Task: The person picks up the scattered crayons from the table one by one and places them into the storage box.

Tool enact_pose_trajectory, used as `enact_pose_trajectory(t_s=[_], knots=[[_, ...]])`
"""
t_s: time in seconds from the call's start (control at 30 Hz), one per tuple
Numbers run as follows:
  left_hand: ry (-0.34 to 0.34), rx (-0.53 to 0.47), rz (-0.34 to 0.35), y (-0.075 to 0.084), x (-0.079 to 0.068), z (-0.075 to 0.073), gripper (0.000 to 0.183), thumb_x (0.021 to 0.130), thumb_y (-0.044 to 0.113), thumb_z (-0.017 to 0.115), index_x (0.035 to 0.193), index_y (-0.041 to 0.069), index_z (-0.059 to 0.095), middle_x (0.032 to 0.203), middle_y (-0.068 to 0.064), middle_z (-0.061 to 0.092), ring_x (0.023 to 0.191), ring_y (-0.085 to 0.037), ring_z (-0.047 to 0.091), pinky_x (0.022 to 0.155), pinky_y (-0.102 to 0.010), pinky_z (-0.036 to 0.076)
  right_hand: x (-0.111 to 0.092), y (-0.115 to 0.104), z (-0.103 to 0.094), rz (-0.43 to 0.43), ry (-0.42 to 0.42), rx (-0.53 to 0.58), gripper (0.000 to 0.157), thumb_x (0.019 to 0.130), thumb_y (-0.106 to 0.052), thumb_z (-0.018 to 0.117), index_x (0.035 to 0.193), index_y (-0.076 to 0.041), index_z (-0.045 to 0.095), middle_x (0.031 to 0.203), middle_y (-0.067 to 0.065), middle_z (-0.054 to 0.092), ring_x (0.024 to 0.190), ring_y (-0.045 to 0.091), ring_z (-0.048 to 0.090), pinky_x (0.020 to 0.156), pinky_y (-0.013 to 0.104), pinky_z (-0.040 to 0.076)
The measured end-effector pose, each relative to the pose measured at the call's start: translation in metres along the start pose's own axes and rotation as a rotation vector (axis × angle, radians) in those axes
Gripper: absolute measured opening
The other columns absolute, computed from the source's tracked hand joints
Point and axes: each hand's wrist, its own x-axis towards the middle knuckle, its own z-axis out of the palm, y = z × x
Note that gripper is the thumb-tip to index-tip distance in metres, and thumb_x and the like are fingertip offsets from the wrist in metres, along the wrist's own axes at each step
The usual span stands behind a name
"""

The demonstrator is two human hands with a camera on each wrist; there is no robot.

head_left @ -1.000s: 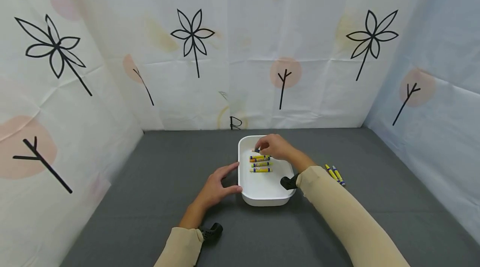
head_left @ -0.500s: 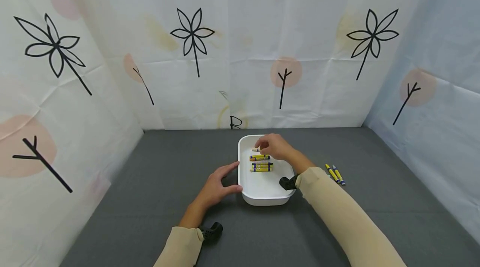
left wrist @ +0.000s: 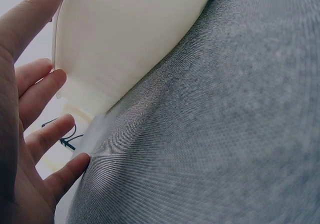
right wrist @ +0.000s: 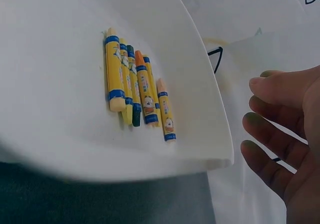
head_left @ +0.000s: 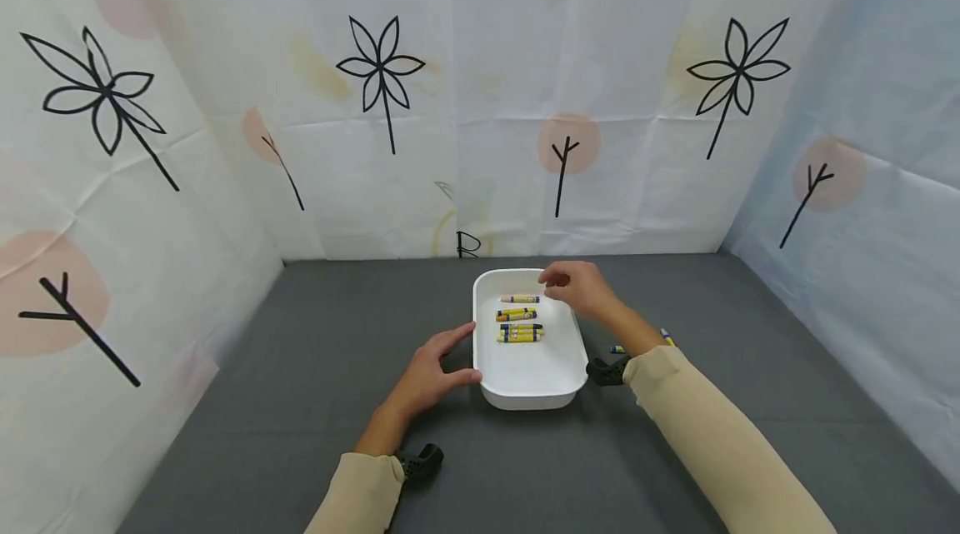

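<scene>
My left hand [head_left: 427, 376] rests against the left side of the white tray [head_left: 532, 371], its fingers and thumb spread along the rim. In the left wrist view the fingertips are at the outer wall of the tray. My right hand [head_left: 581, 286] is over the tray's far right corner, holding nothing, fingers loosely bent. Several crayons in yellow wrappers lie side by side on the tray floor. A peach crayon [right wrist: 166, 111] lies farthest back, an orange crayon [right wrist: 145, 86] in front of it. A dark crayon [right wrist: 133, 83] lies between yellowish ones, with a pale, thicker-looking crayon [right wrist: 115, 71] nearest.
More crayons lie on the grey table [head_left: 345, 301] right of the tray, partly hidden by the right forearm: one crayon [head_left: 668, 337] behind it and another crayon [head_left: 617, 349] by the wrist camera. White cloth walls [head_left: 495, 184] with drawn flowers stand around the table.
My right hand has let go of a crayon at the tray's far end and moved right, baring the peach crayon. The dark crayon now lies in the nearer group. My left hand has stayed.
</scene>
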Motion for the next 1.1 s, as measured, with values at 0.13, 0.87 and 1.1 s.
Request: enact_pose_trajectory(t_s=[0.13, 0.87, 1.1], knots=[[0.0, -0.007, 0.0, 0.002, 0.0, -0.001, 0.075, 0.079, 0.036, 0.081, 0.145, 0.024, 0.048, 0.145, -0.005, 0.047, 0.133, -0.029, 0.042, 0.104, -0.051, 0.039, -0.008, 0.01, -0.004, -0.006, 0.036, 0.022, 0.021, 0.09, -0.005, 0.069, 0.11, 0.0, 0.069, 0.099, 0.01, 0.065, 0.092, 0.027, 0.06, 0.077, 0.042, 0.052], [0.002, -0.019, -0.019, 0.005, -0.001, -0.002, 0.073, 0.079, 0.032, 0.082, 0.144, 0.023, 0.05, 0.145, -0.005, 0.048, 0.133, -0.03, 0.041, 0.105, -0.052, 0.037, -0.057, 0.06, -0.015, -0.036, 0.041, -0.017, 0.016, 0.087, -0.001, 0.07, 0.103, 0.003, 0.068, 0.094, 0.011, 0.068, 0.088, 0.03, 0.063, 0.075, 0.044, 0.054], [0.0, -0.018, -0.021, 0.005, -0.001, -0.001, 0.073, 0.079, 0.034, 0.081, 0.144, 0.023, 0.05, 0.145, -0.005, 0.047, 0.134, -0.029, 0.041, 0.106, -0.052, 0.036, -0.069, 0.072, -0.019, -0.023, 0.0, -0.083, 0.017, 0.087, -0.002, 0.071, 0.103, 0.002, 0.069, 0.092, 0.009, 0.068, 0.085, 0.027, 0.063, 0.073, 0.043, 0.054]])
